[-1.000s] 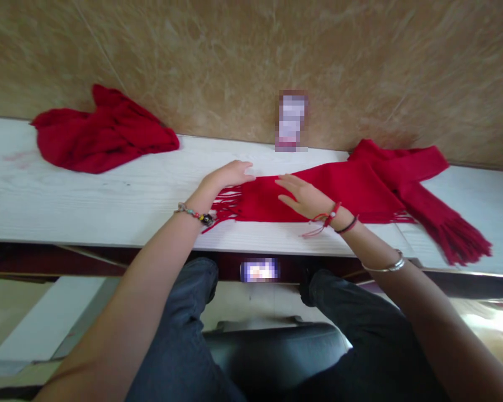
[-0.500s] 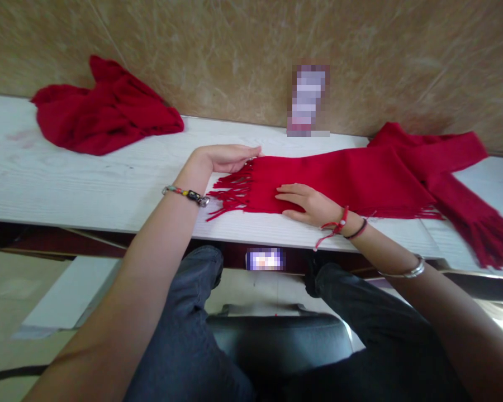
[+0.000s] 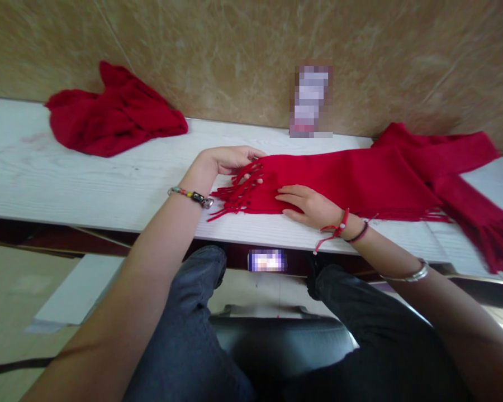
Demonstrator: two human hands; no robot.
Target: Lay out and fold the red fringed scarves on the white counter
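- Scarf [image 3: 339,176] is lying on the tabletop [image 3: 151,184].
- Left hand [image 3: 230,158] is curling among the fringe [image 3: 238,196]; whether its fingers [image 3: 254,152] are gripping, I cannot tell.
- Right hand [image 3: 314,209] is resting on the scarf, fingers extended.

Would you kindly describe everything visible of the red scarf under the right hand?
The red scarf looks like soft woven cloth. It lies mostly flat along the white tabletop, ending at left in a fringe with the left hand among its strands. The right hand lies palm down on it. At right it looks bunched, with a slanting fringed tail.
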